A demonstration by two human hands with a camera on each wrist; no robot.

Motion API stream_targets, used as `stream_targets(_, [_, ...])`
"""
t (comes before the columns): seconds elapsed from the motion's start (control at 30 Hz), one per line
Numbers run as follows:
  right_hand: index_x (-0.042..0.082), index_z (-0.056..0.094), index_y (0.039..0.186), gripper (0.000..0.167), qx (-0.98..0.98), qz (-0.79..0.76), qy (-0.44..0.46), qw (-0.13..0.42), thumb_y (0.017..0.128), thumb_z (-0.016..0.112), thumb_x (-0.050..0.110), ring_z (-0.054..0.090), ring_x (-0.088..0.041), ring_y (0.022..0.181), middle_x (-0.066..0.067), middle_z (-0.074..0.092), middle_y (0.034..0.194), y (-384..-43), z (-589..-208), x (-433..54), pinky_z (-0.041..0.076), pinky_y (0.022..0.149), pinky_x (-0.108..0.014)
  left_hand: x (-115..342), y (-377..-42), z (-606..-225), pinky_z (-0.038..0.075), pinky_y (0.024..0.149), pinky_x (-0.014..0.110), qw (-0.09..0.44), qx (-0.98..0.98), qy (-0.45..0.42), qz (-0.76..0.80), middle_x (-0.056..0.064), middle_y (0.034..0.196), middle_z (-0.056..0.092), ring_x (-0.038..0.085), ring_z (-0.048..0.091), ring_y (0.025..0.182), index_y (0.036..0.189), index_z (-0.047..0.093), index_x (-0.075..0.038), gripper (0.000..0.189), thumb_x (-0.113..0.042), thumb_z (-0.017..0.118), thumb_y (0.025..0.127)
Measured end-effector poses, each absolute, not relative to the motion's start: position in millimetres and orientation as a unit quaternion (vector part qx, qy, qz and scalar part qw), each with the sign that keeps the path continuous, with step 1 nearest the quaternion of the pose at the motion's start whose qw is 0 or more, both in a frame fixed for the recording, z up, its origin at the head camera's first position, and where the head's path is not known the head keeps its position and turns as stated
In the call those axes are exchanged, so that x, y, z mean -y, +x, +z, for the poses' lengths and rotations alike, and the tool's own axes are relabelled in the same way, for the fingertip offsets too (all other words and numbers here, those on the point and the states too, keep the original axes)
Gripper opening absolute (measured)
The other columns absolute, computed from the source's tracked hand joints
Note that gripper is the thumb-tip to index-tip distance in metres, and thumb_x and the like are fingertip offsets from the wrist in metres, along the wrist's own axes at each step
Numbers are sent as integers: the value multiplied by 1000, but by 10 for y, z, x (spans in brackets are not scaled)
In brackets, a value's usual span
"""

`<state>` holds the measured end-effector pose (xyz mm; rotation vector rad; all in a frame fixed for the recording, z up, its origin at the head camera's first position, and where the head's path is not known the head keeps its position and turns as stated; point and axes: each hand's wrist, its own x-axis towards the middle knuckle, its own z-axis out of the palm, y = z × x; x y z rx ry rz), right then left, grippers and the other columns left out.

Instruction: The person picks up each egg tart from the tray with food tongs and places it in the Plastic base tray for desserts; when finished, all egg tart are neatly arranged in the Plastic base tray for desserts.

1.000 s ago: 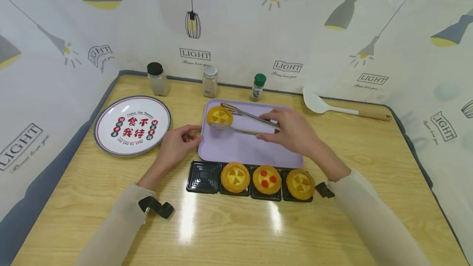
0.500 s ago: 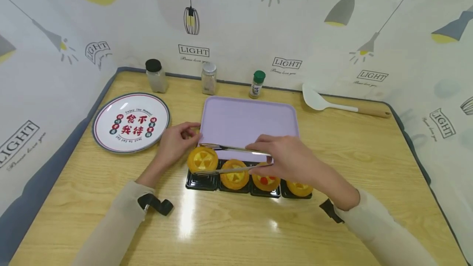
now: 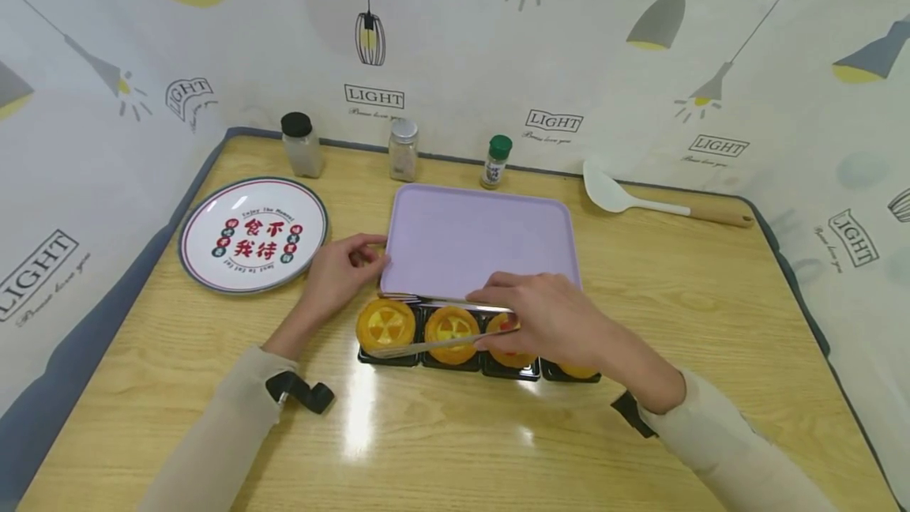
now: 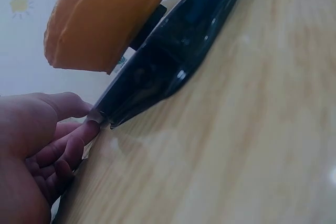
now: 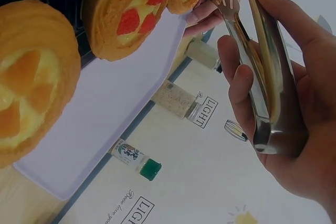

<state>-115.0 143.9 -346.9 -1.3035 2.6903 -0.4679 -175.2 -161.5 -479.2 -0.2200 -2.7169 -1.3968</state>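
My right hand grips metal tongs, whose ends lie on either side of a yellow-topped egg tart. That tart is over the leftmost square of a black plastic tray; in the left wrist view it appears slightly above the rim. Other tarts fill the remaining squares: one with orange wedges, one with red dots, and one at the right end, the latter two partly covered by my hand in the head view. My left hand pinches the left edge of the lilac tray between thumb and fingers.
A white printed plate lies at left. Along the back stand a black-capped jar, a silver-capped jar and a green-capped shaker. A white spatula with a wooden handle lies at back right.
The tart has moved off the lilac tray, toward me and slightly left, to the leftmost black square, carried in the tongs. My left hand has stayed at the tray's edge.
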Motion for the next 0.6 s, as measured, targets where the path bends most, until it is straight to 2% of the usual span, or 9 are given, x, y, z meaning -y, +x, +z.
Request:
stream_targets(0.17, [18, 70, 120, 45, -889, -151, -429, 56, 84, 76, 44, 52, 6, 60, 8, 65, 101, -1146, -3502, -1451, 44, 53, -21, 1613, -1745, -4791, 45, 60, 31, 38, 887, -70, -454, -1, 87, 68, 15, 58, 70, 117, 71, -15, 30, -26, 74, 89])
stream_targets(0.6, [17, 70, 121, 48, -894, -143, -421, 56, 82, 77, 46, 51, 4, 59, 5, 66, 102, -1145, -3553, -1462, 43, 51, -22, 1619, -1737, -4789, 45, 60, 31, 39, 886, -72, -456, -2, 87, 68, 15, 58, 70, 117, 71, -15, 31, -27, 74, 89])
